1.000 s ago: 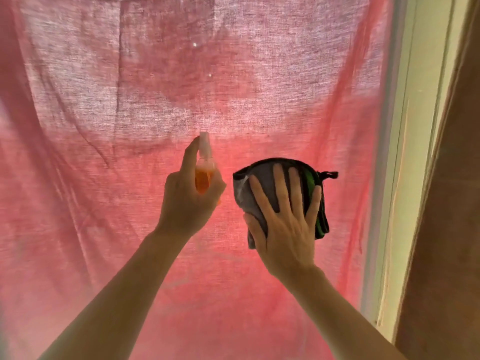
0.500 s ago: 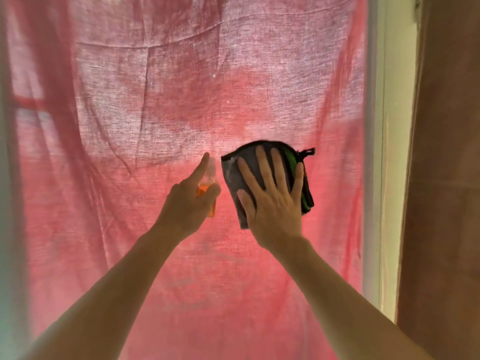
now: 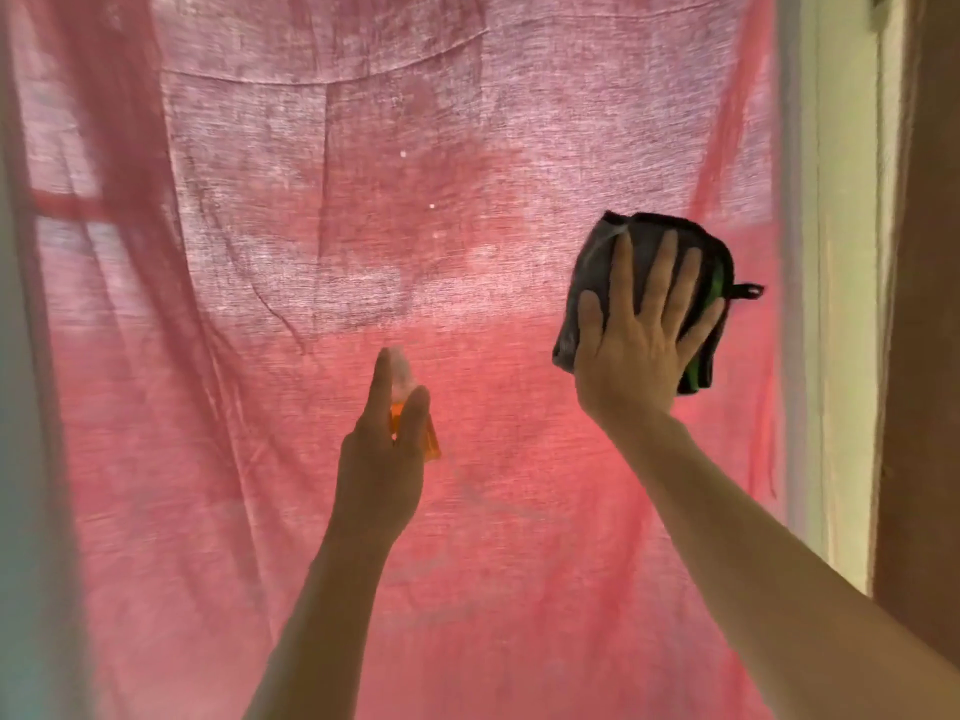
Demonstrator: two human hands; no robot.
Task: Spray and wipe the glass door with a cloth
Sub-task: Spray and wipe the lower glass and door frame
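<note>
The glass door (image 3: 415, 252) fills the view, with a backlit pink curtain showing through it. My right hand (image 3: 631, 350) lies flat with fingers spread on a folded grey and green cloth (image 3: 613, 262), pressing it against the pane at the right. A small black loop sticks out of the cloth's right side. My left hand (image 3: 382, 459) grips a small orange spray bottle (image 3: 428, 444) lower down at the centre, its clear nozzle end pointing up beside my forefinger. Most of the bottle is hidden behind the hand.
A pale door frame (image 3: 841, 304) runs down the right side, with a brown curtain (image 3: 930, 356) beyond it. A darker fold of pink fabric (image 3: 119, 200) hangs at the left.
My right hand has slid the cloth to the right and slightly up across the glass. My left hand with the bottle has dropped lower and away from the cloth.
</note>
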